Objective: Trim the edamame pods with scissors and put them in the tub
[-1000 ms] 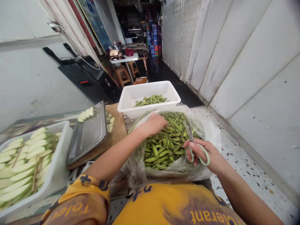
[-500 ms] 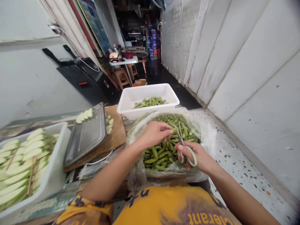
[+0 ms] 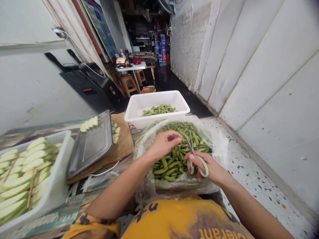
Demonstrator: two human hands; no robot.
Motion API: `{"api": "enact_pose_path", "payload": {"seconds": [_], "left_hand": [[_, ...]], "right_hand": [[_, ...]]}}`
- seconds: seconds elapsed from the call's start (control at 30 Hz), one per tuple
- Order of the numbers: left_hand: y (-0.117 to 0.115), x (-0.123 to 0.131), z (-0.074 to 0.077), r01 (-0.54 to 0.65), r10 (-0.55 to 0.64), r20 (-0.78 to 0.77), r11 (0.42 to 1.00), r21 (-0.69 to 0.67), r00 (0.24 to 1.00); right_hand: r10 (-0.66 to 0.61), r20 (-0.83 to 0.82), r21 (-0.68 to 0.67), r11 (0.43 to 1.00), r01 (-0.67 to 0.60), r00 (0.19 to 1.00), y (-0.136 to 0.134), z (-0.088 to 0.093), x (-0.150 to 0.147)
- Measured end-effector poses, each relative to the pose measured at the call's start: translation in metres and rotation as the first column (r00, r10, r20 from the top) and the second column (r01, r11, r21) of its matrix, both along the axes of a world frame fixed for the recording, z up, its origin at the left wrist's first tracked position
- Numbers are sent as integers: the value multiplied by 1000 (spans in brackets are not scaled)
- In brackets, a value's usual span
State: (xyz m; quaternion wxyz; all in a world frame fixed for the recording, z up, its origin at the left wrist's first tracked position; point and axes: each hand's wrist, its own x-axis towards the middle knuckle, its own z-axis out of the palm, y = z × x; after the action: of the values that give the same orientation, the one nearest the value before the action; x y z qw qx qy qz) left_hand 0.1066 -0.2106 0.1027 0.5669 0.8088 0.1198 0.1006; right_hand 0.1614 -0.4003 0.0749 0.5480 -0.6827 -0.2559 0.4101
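A clear plastic bag (image 3: 220,139) lies open in front of me, full of green edamame pods (image 3: 171,169). Over the pods, my left hand (image 3: 165,141) has thumb and fingers pinched together on an edamame pod, mostly hidden by the fingertips. My right hand (image 3: 203,162) grips scissors (image 3: 191,148) with pale green handles. Their blades point up and away from me, parted, a little to the right of my left fingertips. Beyond the bag stands a white plastic tub (image 3: 157,96) with a smaller heap of pods (image 3: 159,109) in it.
To the left, a white bin (image 3: 67,146) holds skewered pale green slices (image 3: 15,192). A metal tray (image 3: 93,149) with one skewer rests partly on a wooden board (image 3: 124,142). A white wall (image 3: 261,66) runs along the right; a small table (image 3: 137,66) with stools stands farther back.
My left hand has drawn slightly left from the scissors, and the pod at its fingertips shows less. The scissors stay parted in my right hand. The view has shifted slightly.
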Motion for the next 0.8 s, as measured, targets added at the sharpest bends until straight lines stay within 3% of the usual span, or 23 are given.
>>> {"api": "enact_pose_path", "payload": {"seconds": [0.2, 0.27, 0.33, 0.37, 0.4, 0.47, 0.5, 0.57, 0.6, 0.7, 0.8], "left_hand": [[-10, -1, -2, -89, 88, -20, 936, -340, 996], [-7, -1, -1, -78, 74, -23, 936, -344, 997], [9, 3, 4, -130, 138, 35, 976, -173, 990], [22, 6, 9, -211, 213, 98, 977, -37, 972], [38, 11, 14, -317, 294, 182, 942, 112, 938], [71, 23, 25, -546, 449, 316, 738, 396, 836], [85, 28, 30, -547, 465, 293, 645, 534, 835], [99, 39, 34, -424, 430, 198, 531, 734, 881], [98, 43, 33, -336, 370, 151, 507, 794, 916], [68, 53, 19, -18, 129, -58, 524, 851, 990], [32, 62, -2, 217, 35, -273, 516, 829, 961]], "right_hand": [[60, -20, 30, 998, -60, 998, -1, 1, -3], [49, -22, 32, 998, -48, 999, -1, 2, -4], [23, -27, 48, 999, -21, 999, -2, 3, -5], [7, -31, 58, 998, -5, 999, -3, 4, -5], [-6, -35, 65, 998, 9, 999, -5, 4, -5], [-27, -39, 69, 997, 30, 999, -7, 6, -6], [-34, -39, 69, 997, 37, 999, -9, 7, -6], [-45, -43, 70, 996, 48, 998, -10, 7, -6], [-52, -46, 70, 996, 55, 998, -10, 7, -6], [-65, -53, 68, 995, 69, 996, -9, 4, -5], [-57, -43, 68, 996, 60, 997, -8, 2, -5]]}}
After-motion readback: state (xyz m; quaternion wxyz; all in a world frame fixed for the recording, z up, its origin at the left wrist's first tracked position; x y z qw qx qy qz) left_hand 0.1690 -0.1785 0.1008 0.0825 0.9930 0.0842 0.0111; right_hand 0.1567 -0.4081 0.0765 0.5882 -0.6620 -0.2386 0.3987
